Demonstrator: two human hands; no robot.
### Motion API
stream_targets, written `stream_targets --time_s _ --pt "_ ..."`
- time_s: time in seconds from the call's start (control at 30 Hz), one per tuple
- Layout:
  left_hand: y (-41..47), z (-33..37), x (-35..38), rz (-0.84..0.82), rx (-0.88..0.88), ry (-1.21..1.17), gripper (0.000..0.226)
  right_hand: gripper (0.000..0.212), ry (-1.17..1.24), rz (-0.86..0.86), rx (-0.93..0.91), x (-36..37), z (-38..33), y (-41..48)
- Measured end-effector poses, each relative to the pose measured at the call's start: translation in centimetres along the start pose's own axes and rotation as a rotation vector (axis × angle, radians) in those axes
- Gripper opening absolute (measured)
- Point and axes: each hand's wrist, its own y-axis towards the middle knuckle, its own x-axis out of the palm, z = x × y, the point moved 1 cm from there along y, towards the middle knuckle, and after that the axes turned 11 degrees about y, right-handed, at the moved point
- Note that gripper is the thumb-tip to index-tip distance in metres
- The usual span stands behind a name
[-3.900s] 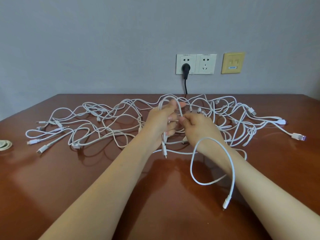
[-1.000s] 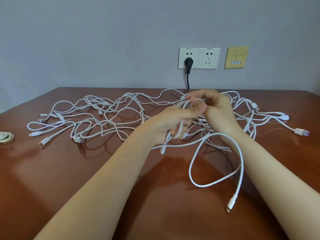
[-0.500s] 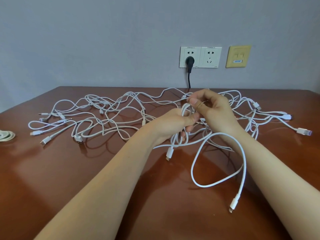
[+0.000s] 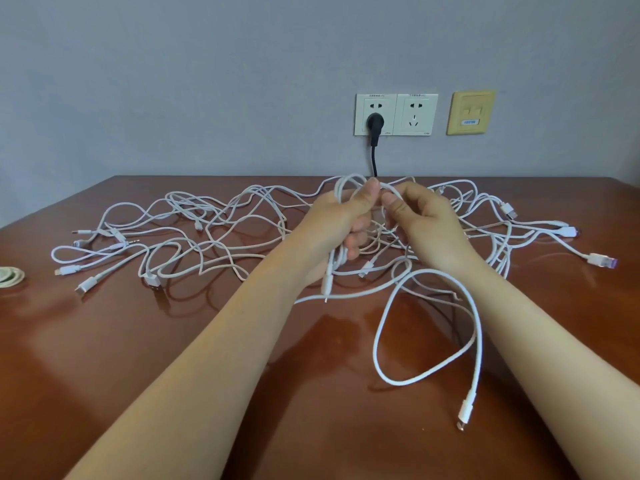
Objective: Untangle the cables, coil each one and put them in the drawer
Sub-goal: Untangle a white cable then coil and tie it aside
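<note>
A tangle of several white cables (image 4: 214, 237) sprawls across the brown table (image 4: 138, 358) from left to right. My left hand (image 4: 341, 220) grips a small coil of one white cable (image 4: 346, 188) above the tangle's middle; a plug end hangs below it. My right hand (image 4: 420, 216) pinches the same cable just right of the left thumb. The cable's free part drops in a wide loop (image 4: 426, 341) toward me and ends in a plug (image 4: 464, 412) lying on the table. No drawer is in view.
A wall with two white sockets (image 4: 396, 114) and a yellow plate (image 4: 471, 112) stands behind the table; a black plug and cord (image 4: 374, 133) hang from the left socket. A coiled off-white cable (image 4: 8, 277) lies at the table's left edge.
Both hands have kept winding the cable, rising slightly; the coil in my left hand has gained a turn and the loose loop near me has shortened a little.
</note>
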Motion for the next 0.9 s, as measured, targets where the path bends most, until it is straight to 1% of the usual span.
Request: stream_targets --time_s 0.1,0.17,0.23,0.33,0.4,0.5,0.53,0.63,0.7,0.77,0.9 --pt "0.1 0.2 -0.6 -0.027 -0.064 -0.144 0.030 0.025 0.024 -0.027 0.025 0.0 0.3 -0.2" --pt "0.3 0.1 -1.1 -0.023 -0.108 -0.199 0.033 0.023 0.044 -0.051 0.024 0.0 0.2 -0.3" --pt "0.4 0.0 -1.3 0.015 -0.126 -0.212 0.034 0.022 -0.005 -0.046 -0.008 0.0 0.2 -0.3" --pt "0.6 -0.2 -1.3 0.114 -0.093 -0.106 0.032 0.016 -0.152 0.024 -0.081 0.1 0.2 -0.5" --pt "0.8 -0.4 -1.2 0.171 -0.062 -0.015 0.031 0.013 -0.174 0.047 -0.099 0.3 0.0 -0.6" --pt "0.9 -0.6 -0.8 0.201 -0.003 0.093 0.034 0.025 -0.137 0.073 -0.112 0.7 -0.4 -0.8" --pt "1.0 -0.7 -0.7 0.211 0.012 0.129 0.036 0.025 -0.111 0.071 -0.113 0.8 -0.5 -0.9" --pt "1.1 -1.0 -0.6 0.276 0.045 0.224 0.038 0.021 -0.066 0.006 -0.089 1.2 -0.6 -1.3" --pt "1.1 -1.0 -0.7 0.312 0.063 0.243 0.030 0.026 -0.091 -0.070 -0.091 1.4 -0.4 -1.4" --pt "1.0 -0.9 -0.6 0.340 0.076 0.237 0.024 0.024 -0.157 -0.143 -0.098 1.7 -0.3 -1.5" --pt "0.9 -0.9 0.0 0.413 0.081 0.292 0.030 0.022 -0.233 -0.197 -0.129 1.7 -0.3 -1.6"
